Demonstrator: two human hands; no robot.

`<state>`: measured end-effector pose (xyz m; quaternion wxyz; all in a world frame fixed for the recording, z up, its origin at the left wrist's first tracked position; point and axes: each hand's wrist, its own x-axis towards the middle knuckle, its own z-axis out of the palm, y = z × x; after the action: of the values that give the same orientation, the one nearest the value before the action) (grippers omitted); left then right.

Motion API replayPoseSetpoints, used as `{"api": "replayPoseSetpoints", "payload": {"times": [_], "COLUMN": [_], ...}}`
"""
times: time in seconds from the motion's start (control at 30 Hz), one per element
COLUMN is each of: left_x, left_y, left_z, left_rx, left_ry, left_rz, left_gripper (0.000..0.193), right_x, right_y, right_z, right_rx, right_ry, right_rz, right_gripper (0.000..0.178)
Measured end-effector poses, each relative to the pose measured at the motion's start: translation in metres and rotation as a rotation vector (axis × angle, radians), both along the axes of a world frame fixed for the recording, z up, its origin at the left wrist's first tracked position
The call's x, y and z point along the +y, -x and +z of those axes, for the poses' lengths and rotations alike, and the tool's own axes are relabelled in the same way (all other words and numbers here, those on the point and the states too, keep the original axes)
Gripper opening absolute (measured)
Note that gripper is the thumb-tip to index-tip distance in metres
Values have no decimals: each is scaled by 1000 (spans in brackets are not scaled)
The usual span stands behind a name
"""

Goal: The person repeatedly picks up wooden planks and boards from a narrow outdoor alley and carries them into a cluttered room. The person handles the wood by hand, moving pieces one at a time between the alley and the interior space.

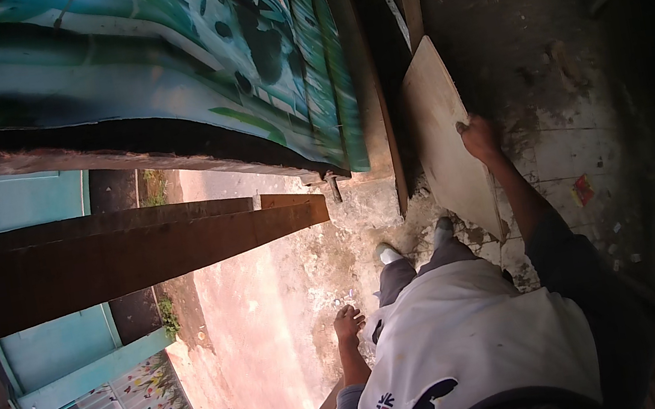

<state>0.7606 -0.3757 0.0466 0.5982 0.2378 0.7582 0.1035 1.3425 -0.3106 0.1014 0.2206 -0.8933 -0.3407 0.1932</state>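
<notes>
A flat, pale wooden board stands tilted on the right, its long edge toward me. My right hand is closed round that edge, the thumb lying over the board's face. Low at my left side hangs my left hand, with its fingers loosely curled and slightly apart. Nothing shows in it, and it touches no object that I can see. The board's lower end comes down close to my right foot; whether it rests on the floor I cannot tell.
A glossy green-blue printed sheet covers a raised surface at upper left, with a bolt sticking out below. A thick wooden beam juts in from the left. On the stained tiled floor lies a red wrapper.
</notes>
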Motion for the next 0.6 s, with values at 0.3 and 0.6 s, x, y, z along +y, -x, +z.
{"api": "replayPoseSetpoints", "payload": {"times": [0.3,0.6], "left_x": [-102,-26], "left_y": [91,64], "left_z": [-46,-19], "left_rx": [145,38], "left_ry": [-345,10], "left_rz": [-501,-529], "left_gripper": [38,41], "right_x": [61,-9], "right_y": [23,34], "right_z": [-3,-8], "right_rx": [-44,-59], "right_ry": [-14,-64], "right_rz": [-36,-77], "right_gripper": [38,32]}}
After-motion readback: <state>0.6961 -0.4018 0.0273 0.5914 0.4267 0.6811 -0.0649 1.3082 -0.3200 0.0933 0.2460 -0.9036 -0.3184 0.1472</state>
